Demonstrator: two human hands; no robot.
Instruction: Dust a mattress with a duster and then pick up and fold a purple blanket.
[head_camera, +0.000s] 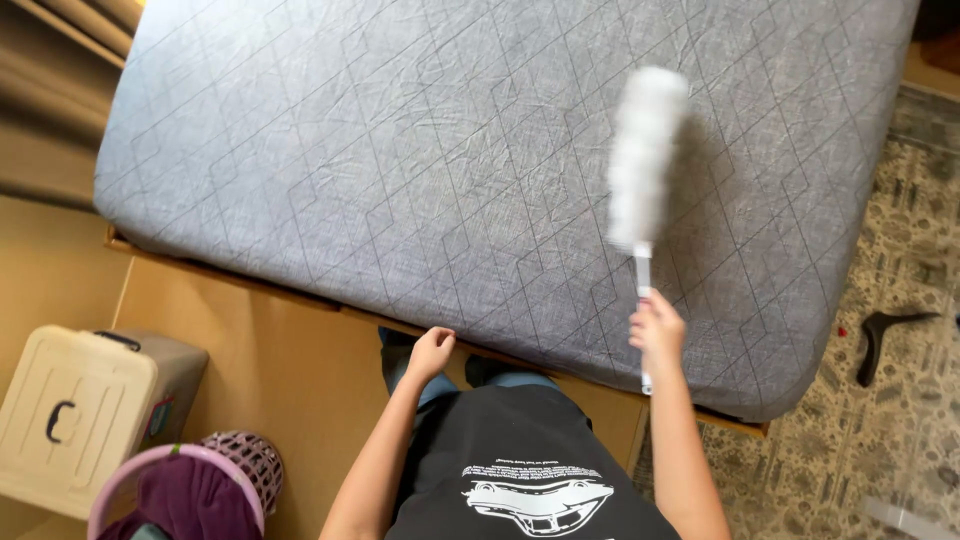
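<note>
You stood at the foot of a bed, looking down on a grey mattress (430, 150) whose cover was stitched with thin dark lines in a diamond pattern. It filled most of the view and sat on a light wooden bed frame (250, 330) that ran along its near edge. To your left, on the floor, was a cream plastic storage box (85, 410) with dark handles, and just beside it a pink laundry basket (180, 480) holding purple cloth. To your right lay a pale patterned carpet (900, 330), with a small dark object on it that I could not make out.

Your right hand (657, 330) was closed in a fist around the thin white handle of a fluffy white duster (645, 160). The handle passed through your fist, with a short end showing below it. The duster's head rose up and away from your fingers, over the right part of the mattress — blurred in the picture, so whether it touched the cover I cannot tell.

Your left hand (432, 352) held nothing. It rested at the near edge of the mattress, fingers curled loosely — well apart from the duster.
</note>
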